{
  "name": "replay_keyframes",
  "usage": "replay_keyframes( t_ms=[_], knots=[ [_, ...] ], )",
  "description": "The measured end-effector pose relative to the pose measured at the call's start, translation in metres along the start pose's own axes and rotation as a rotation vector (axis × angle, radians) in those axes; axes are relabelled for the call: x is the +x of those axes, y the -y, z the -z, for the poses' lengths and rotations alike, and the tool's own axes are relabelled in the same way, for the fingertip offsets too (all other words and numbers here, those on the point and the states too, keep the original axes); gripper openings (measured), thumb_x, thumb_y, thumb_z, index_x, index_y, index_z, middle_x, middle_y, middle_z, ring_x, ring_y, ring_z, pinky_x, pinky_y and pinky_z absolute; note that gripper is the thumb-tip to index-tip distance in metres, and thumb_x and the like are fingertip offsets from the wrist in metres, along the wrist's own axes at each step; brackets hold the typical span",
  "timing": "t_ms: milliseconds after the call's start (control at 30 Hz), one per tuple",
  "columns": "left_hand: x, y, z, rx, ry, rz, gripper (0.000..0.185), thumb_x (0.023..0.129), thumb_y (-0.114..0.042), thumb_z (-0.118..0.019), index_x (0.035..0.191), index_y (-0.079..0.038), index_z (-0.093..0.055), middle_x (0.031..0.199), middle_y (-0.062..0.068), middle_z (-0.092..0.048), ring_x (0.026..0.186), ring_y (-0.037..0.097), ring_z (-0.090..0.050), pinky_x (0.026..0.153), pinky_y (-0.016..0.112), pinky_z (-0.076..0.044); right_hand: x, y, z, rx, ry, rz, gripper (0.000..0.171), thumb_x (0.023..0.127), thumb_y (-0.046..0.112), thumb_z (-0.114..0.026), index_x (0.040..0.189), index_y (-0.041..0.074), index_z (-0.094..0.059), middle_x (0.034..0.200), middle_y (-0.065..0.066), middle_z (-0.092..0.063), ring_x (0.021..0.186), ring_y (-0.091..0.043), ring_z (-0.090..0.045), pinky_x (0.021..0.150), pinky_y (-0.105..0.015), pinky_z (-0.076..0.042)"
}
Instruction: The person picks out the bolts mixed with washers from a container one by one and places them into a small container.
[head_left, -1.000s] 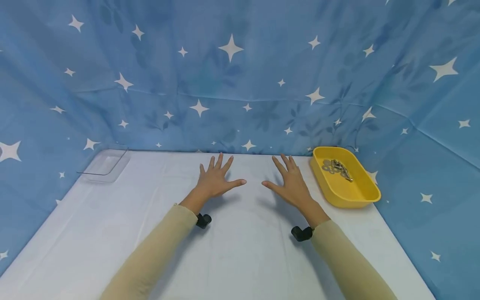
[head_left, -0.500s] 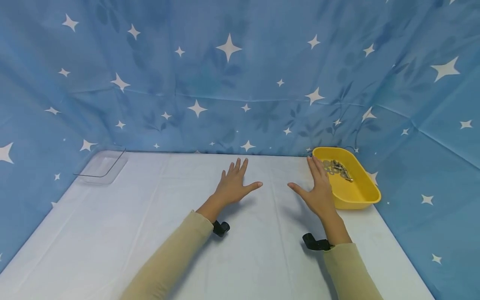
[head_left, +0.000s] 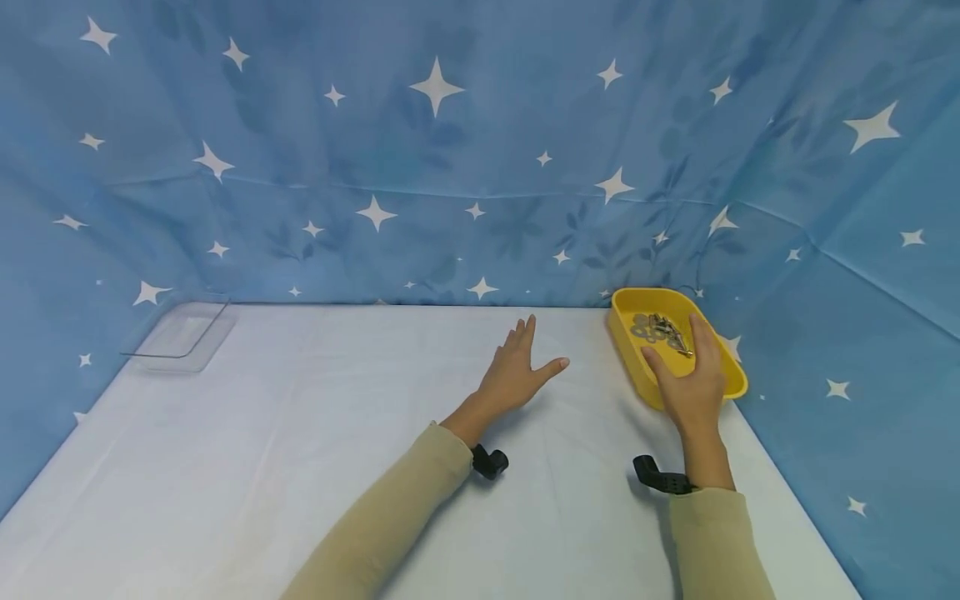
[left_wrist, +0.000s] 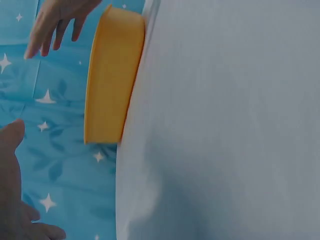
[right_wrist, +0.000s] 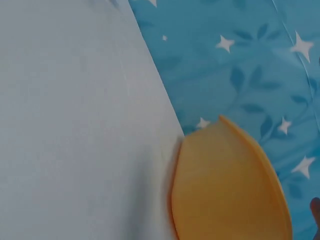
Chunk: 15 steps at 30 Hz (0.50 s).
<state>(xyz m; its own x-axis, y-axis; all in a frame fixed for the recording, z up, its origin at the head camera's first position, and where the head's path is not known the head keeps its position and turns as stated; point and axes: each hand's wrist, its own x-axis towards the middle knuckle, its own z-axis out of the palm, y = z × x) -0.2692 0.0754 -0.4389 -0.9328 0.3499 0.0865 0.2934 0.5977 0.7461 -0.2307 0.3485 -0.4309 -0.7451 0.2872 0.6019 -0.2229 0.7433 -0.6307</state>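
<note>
From my end, taking 12 o'clock as straight ahead of the person: the yellow rounded-rectangle tray (head_left: 632,350) sits at the far right of the white cloth-covered counter (head_left: 300,417), roughly 2 o'clock from the counter's middle, its long axis running about 11 to 5. The right hand (head_left: 692,379) is clearly nearer, over the tray's near end, thumb and fingers apart with nothing held; I can't tell if it touches the rim. The small silvery metal parts (head_left: 663,332) and flat grey washer-like rings (head_left: 643,327) lie inside, about 11 o'clock from that hand. The left hand (head_left: 516,375) hovers apart, fingers extended, thumb out, no grip; from it the tray is between 2 and 3. The clear plastic rectangular box (head_left: 177,356) sits far off at 10.
</note>
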Motion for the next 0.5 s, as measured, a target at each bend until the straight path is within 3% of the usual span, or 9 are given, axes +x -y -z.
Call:
replay_keyframes(
  t_ms=[167,333,500],
  knots=[
    [0.005,-0.014,-0.023,-0.123,-0.019,0.013,0.097,0.095,-0.067,-0.054,0.164,-0.028,0.003,0.173,0.003,-0.007,0.160,0.026,-0.014,0.129,0.053,-0.020,0.001,-0.020,0.011,-0.008,-0.092,-0.042,0.083,0.085,0.031,-0.081,0.156,0.014,-0.041,0.161,-0.012,-0.040,0.156,-0.033,-0.025,0.129,-0.057,-0.015],
    [0.012,-0.029,-0.042,-0.220,-0.022,0.037,0.097,0.095,-0.063,-0.058,0.165,-0.027,-0.002,0.172,-0.002,-0.011,0.158,0.021,-0.019,0.128,0.047,-0.025,-0.002,-0.037,0.024,-0.025,-0.114,-0.200,0.079,0.092,0.036,-0.075,0.159,0.021,-0.036,0.165,-0.007,-0.034,0.158,-0.028,-0.018,0.130,-0.056,-0.010],
    [0.022,-0.046,-0.060,-0.258,0.002,0.049,0.092,0.097,-0.057,-0.059,0.165,-0.025,-0.006,0.172,-0.003,-0.014,0.158,0.019,-0.022,0.128,0.044,-0.026,-0.004,-0.049,0.033,0.002,-0.134,-0.290,0.069,0.098,0.025,-0.068,0.159,0.020,-0.036,0.164,-0.008,-0.035,0.157,-0.028,-0.023,0.131,-0.052,-0.014]
  ],
)
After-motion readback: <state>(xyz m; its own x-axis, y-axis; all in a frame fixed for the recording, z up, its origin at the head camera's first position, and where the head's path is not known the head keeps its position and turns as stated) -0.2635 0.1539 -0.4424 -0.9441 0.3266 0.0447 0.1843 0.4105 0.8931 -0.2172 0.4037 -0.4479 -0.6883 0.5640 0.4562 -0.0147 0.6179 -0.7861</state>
